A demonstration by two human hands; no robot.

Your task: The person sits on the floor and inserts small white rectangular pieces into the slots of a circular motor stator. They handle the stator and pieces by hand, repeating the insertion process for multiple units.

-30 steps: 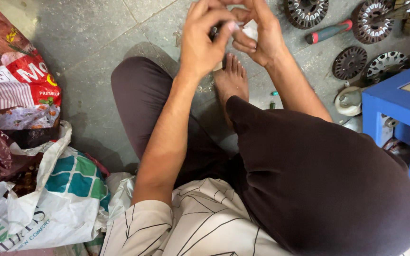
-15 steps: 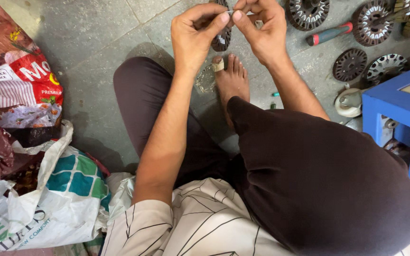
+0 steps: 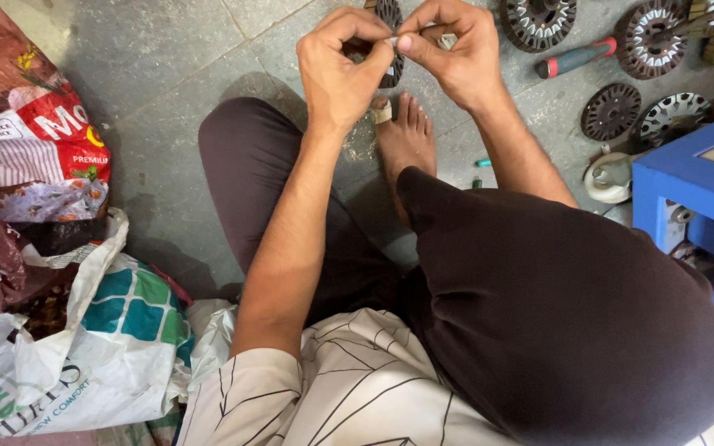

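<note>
I sit on the floor with my legs folded and my bare foot (image 3: 405, 136) out in front. My left hand (image 3: 342, 66) and my right hand (image 3: 454, 51) meet at the top of the view, fingertips pinched together on a small pale strip (image 3: 392, 40). Just behind the fingers is a dark round toothed metal core (image 3: 389, 37), mostly hidden by both hands. A short piece of pale tape (image 3: 382, 110) is wrapped on my big toe.
Several round metal cores (image 3: 537, 18) and a red-and-blue handled tool (image 3: 576, 58) lie on the grey stone floor at the top right. A blue stool (image 3: 706, 198) stands at the right. Plastic sacks and bags (image 3: 35, 140) are heaped at the left.
Both hands have shifted slightly lower in view and apart from a tight clasp. The fingertips now pinch the small strip in front of the metal core.
</note>
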